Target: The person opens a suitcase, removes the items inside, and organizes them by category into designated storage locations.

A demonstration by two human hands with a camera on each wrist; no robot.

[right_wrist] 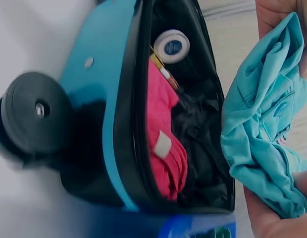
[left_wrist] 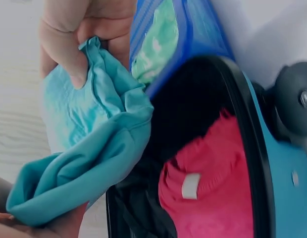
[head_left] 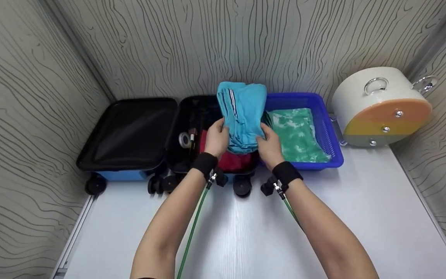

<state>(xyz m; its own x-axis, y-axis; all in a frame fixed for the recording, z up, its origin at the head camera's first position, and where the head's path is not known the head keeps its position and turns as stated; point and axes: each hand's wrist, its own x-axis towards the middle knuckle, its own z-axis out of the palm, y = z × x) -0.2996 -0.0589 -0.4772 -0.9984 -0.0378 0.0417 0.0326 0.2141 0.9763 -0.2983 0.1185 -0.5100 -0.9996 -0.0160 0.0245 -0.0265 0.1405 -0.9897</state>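
Observation:
Both my hands hold up a folded turquoise garment (head_left: pixel 244 110) with dark and white side stripes, over the suitcase (head_left: pixel 174 164). My left hand (head_left: pixel 216 140) pinches its near left edge, thumb on top. At the near right edge, my right hand (head_left: pixel 270 148) grips the cloth the same way. Bunched folds of the near edge show in the left wrist view. Beneath it, inside the suitcase, lies a red garment (left_wrist: pixel 213 171) with a white tag, beside dark cloth (right_wrist: pixel 195 124). The turquoise garment hides part of the suitcase from the head view.
The suitcase's black lid (head_left: pixel 130 131) lies open at left. A white round container (right_wrist: pixel 172 47) and a slim tube (right_wrist: pixel 166 73) sit inside the case. Right of it stands a blue basket (head_left: pixel 335 143) holding green tie-dye cloth (head_left: pixel 294 133). A white drum-shaped box (head_left: pixel 362 89) is further right.

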